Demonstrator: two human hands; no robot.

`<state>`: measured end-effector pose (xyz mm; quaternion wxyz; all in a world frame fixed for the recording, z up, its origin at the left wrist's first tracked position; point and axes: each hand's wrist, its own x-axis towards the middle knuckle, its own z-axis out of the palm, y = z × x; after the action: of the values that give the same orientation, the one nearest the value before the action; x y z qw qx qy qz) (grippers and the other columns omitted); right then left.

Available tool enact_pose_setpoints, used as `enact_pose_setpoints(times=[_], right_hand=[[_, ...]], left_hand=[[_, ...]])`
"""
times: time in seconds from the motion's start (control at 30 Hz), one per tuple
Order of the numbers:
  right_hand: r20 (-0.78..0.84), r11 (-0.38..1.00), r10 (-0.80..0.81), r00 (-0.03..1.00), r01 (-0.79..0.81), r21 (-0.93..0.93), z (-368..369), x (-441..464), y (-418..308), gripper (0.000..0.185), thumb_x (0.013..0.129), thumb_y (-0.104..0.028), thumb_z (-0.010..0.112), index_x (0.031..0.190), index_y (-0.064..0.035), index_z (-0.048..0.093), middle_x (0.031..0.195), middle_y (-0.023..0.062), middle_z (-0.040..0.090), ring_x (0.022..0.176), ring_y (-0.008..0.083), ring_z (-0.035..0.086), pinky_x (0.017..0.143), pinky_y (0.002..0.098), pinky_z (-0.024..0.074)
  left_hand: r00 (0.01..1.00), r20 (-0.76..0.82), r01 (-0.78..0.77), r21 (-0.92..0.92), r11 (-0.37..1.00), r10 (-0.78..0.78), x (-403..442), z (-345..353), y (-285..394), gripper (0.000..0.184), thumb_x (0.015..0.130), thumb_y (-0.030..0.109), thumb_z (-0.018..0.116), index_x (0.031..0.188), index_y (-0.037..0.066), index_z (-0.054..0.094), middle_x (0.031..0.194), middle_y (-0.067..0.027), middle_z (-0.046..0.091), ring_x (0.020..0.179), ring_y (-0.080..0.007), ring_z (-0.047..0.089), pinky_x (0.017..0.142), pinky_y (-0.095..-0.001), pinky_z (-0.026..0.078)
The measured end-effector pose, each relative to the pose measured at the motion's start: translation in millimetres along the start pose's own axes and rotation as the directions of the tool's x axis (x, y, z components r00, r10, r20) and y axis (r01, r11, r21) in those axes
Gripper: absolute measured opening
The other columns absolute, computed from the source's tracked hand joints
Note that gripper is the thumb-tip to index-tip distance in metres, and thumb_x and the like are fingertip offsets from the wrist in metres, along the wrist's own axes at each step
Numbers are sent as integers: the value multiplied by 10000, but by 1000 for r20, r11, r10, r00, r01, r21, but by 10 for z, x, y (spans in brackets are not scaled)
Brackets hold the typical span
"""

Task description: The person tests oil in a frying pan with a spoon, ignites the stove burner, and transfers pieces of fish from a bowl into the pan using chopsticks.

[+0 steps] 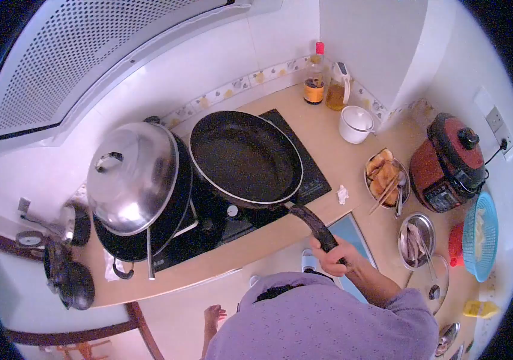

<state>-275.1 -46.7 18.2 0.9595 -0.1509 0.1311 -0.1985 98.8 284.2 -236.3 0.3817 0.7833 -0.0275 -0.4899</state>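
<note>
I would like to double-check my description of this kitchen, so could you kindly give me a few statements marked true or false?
1. The right hand grips the black handle of the round black frying pan. True.
2. The left hand holds the domed silver metal lid. False: the hand hangs free, apart from the lid.
3. Thin light-brown chopsticks lie inside the blue plastic basket. False: they rest across the browned food slices.
4. The red-capped clear bottle stands beside the clear jug with a white handle. True.
</note>
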Motion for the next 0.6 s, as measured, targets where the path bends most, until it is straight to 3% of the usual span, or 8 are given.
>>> enact_pose_setpoints(times=[0.03, 0.13, 0.27, 0.33, 0.43, 0.5, 0.53, 0.6], right_hand=[[4, 1000, 4, 1000, -4, 4, -38, 64, -15, 371, 668, 26, 573, 990, -41, 399, 576, 67, 443, 291, 124, 392, 240, 259, 288], [-142, 968, 12, 990, -47, -246, -48, 236, -115, 382, 657, -1, 600, 978, -56, 400, 581, 68, 460, 301, 115, 398, 252, 261, 306], [-156, 969, -10, 988, -28, -244, -8, 577, -345, 359, 656, -7, 602, 957, -53, 413, 581, 54, 467, 322, 106, 409, 266, 261, 324], [-174, 845, -113, 978, 2, -534, 41, 738, -453, 327, 662, -17, 604, 936, -56, 431, 576, 36, 467, 337, 97, 411, 280, 254, 328], [-243, 762, -198, 950, -7, -647, 9, 880, -511, 295, 673, -31, 608, 916, -65, 444, 562, 19, 454, 339, 93, 403, 293, 251, 327], [-290, 819, -179, 940, -21, -574, 19, 854, -529, 284, 679, -33, 607, 911, -73, 449, 558, 9, 447, 345, 87, 404, 301, 249, 324], [-276, 847, -165, 947, -8, -532, -40, 853, -531, 265, 694, -47, 616, 899, -77, 451, 566, 7, 458, 370, 93, 423, 313, 251, 332], [-263, 872, -152, 953, 4, -489, -153, 864, -522, 249, 708, -61, 625, 888, -81, 453, 575, 4, 468, 395, 98, 442, 326, 253, 341]], left_hand=[[1000, -7, 1, 1, 1000, -1, 36, 1, -7, 273, 865, 172, 547, 1027, -47, 535, 736, -157, 636, 579, -237, 631, 500, -331, 522], [999, -24, 34, 16, 999, -34, 131, -95, -143, 283, 867, 178, 546, 1033, -51, 530, 752, -161, 637, 588, -236, 632, 502, -332, 524], [999, 5, 49, -18, 999, -49, 221, -194, -258, 309, 872, 203, 545, 1049, -49, 527, 776, -160, 639, 603, -238, 635, 504, -324, 520], [996, 38, 78, -64, 995, -76, 214, -237, -381, 314, 873, 209, 545, 1054, -47, 527, 782, -161, 639, 608, -239, 636, 506, -323, 518], [997, -62, 36, -117, 992, -44, 171, -220, -487, 315, 872, 207, 550, 1063, -43, 526, 783, -164, 639, 615, -243, 637, 525, -332, 513], [997, 66, 52, -29, 998, -50, 145, -247, -586, 305, 869, 191, 555, 1063, -42, 526, 778, -164, 639, 627, -246, 638, 546, -344, 509], [994, -106, 30, 60, 998, -24, -92, -77, -447, 304, 864, 181, 555, 1060, -50, 528, 791, -165, 641, 636, -245, 634, 561, -349, 509], [992, -93, 89, 28, 996, -86, -6, -133, -696, 307, 863, 180, 557, 1055, -58, 529, 800, -165, 641, 639, -242, 632, 558, -348, 509]])
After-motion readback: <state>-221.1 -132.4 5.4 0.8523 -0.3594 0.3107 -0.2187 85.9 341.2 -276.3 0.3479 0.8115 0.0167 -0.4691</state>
